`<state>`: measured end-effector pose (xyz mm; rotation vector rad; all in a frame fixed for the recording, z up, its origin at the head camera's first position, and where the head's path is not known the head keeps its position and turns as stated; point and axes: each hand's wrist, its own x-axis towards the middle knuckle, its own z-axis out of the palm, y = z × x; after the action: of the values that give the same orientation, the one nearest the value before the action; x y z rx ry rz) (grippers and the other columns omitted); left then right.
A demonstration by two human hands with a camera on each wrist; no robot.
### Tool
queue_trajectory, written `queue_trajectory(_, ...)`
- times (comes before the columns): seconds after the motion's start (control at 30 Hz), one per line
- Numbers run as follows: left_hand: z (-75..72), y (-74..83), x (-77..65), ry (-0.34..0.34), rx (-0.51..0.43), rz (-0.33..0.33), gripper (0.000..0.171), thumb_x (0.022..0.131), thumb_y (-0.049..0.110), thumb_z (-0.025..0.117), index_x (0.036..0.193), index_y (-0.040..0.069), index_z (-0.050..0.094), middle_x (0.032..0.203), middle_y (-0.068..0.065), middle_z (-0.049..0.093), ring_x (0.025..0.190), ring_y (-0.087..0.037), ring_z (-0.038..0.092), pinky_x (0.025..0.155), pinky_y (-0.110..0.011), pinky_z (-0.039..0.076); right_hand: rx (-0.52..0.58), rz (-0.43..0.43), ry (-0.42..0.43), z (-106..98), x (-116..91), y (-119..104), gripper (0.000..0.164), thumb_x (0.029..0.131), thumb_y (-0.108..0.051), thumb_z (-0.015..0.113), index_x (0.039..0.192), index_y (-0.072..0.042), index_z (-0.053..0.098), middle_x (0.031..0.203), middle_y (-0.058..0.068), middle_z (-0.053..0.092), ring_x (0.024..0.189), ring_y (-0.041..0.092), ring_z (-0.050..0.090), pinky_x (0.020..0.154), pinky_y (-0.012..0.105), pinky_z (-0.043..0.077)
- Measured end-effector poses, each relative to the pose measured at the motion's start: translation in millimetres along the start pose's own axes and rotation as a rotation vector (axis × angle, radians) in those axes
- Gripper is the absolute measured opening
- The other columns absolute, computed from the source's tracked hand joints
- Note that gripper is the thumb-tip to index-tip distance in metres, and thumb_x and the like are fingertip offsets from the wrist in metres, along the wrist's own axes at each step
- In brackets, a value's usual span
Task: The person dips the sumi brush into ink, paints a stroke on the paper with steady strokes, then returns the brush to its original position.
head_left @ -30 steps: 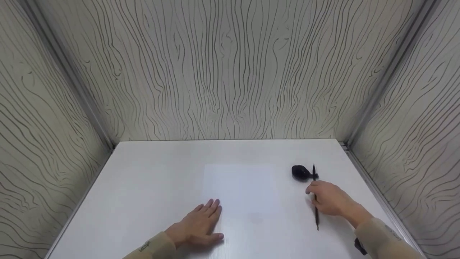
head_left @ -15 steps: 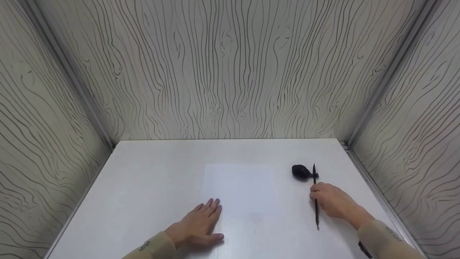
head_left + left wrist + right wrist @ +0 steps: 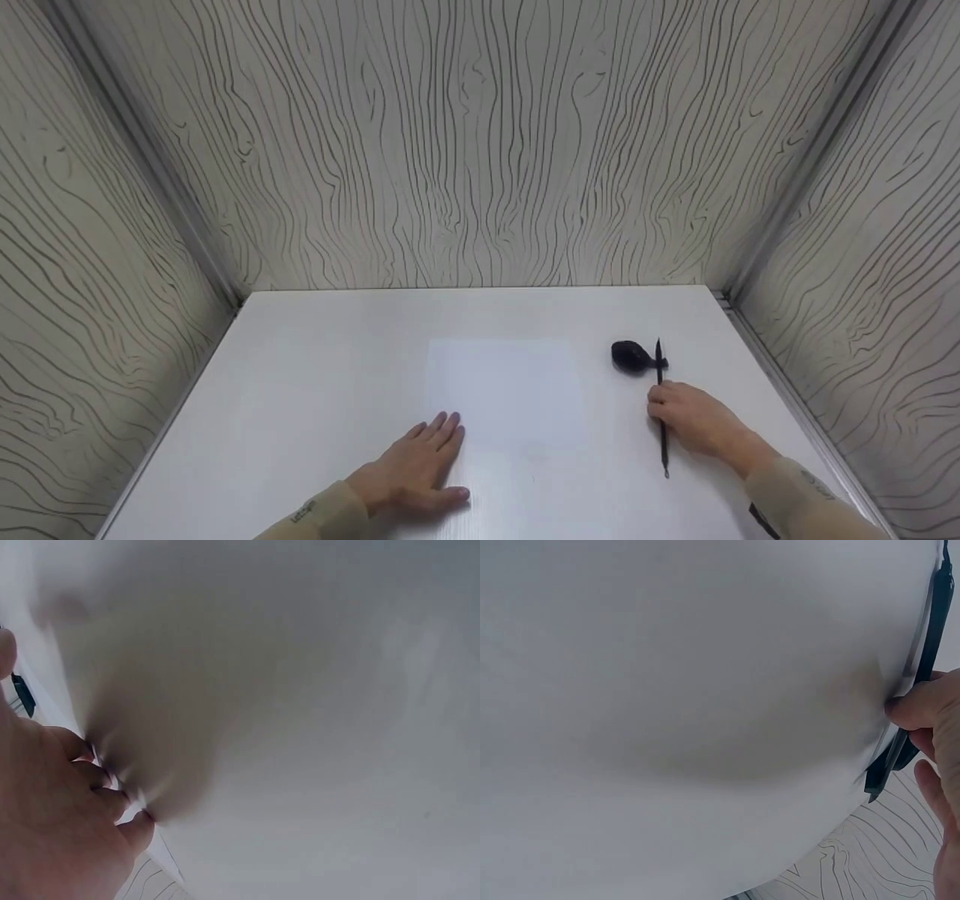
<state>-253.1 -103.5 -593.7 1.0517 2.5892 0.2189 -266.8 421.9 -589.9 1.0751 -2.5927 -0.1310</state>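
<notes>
My right hand (image 3: 694,416) pinches the slim black handle of a writing brush (image 3: 664,442), with a pointed tip at the far end and a small hanging loop at the near end. Its upper part crosses the narrow neck of a glossy black oval object (image 3: 630,357). In the right wrist view, thumb and fingers close on the brush (image 3: 934,622) beside the table surface. My left hand (image 3: 412,469) lies flat with fingers spread, fingertips at the lower left corner of a white paper sheet (image 3: 504,390). The left wrist view shows these fingers (image 3: 97,776) pressing down.
The white table (image 3: 322,352) is bounded by panels with a wood-grain line pattern (image 3: 472,150) at the back and both sides. Grey metal posts (image 3: 150,165) stand at the corners. A dark device (image 3: 763,520) shows under the right sleeve.
My right hand's fingers have closed around the brush handle and shifted slightly right. The brush keeps nearly the same place. My left hand stays put.
</notes>
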Motion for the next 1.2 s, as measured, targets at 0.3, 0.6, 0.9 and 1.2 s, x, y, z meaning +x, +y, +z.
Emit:
queue_trajectory(0.3, -0.7, 1.1, -0.6, -0.002, 0.022, -0.009, 0.113, 0.102, 0.086, 0.041, 0.18, 0.007, 0.023, 0.191, -0.013, 0.017, 0.179, -0.036, 0.018, 0.143, -0.058, 0.026, -0.056, -0.094, 0.106, 7, -3, 4, 0.027, 0.076, -0.001, 0.093, 0.089, -0.015, 0.074, 0.096, -0.001, 0.069, 0.088, 0.02, 0.068, 0.082, 0.037, 0.065)
queue_trajectory(0.6, -0.6, 2.9, 0.9, 0.004, 0.052, -0.006, 0.115, 0.1, 0.087, 0.044, 0.179, 0.005, 0.024, 0.19, -0.014, 0.018, 0.178, -0.036, 0.02, 0.143, -0.057, 0.028, -0.059, -0.164, 0.162, 15, -3, 7, 0.032, 0.071, 0.002, 0.091, 0.088, -0.017, 0.072, 0.092, -0.004, 0.068, 0.087, 0.018, 0.066, 0.081, 0.034, 0.063)
queue_trajectory(0.9, 0.2, 3.0, -0.4, 0.007, 0.057, 0.0, 0.116, 0.1, 0.088, 0.044, 0.179, 0.005, 0.024, 0.19, -0.015, 0.018, 0.178, -0.037, 0.021, 0.143, -0.057, 0.028, -0.117, -0.24, 0.175, 12, 2, 8, 0.029, 0.072, -0.002, 0.088, 0.089, -0.016, 0.07, 0.09, -0.002, 0.069, 0.085, 0.018, 0.067, 0.078, 0.033, 0.063)
queue_trajectory(1.2, 0.4, 3.7, -2.2, 0.007, 0.049, -0.009, 0.116, 0.1, 0.088, 0.044, 0.179, 0.006, 0.024, 0.19, -0.013, 0.017, 0.178, -0.035, 0.02, 0.143, -0.056, 0.028, -0.169, -0.251, 0.147, 6, 5, 8, 0.034, 0.068, -0.001, 0.089, 0.093, -0.016, 0.071, 0.093, -0.002, 0.073, 0.088, 0.018, 0.071, 0.081, 0.032, 0.065)
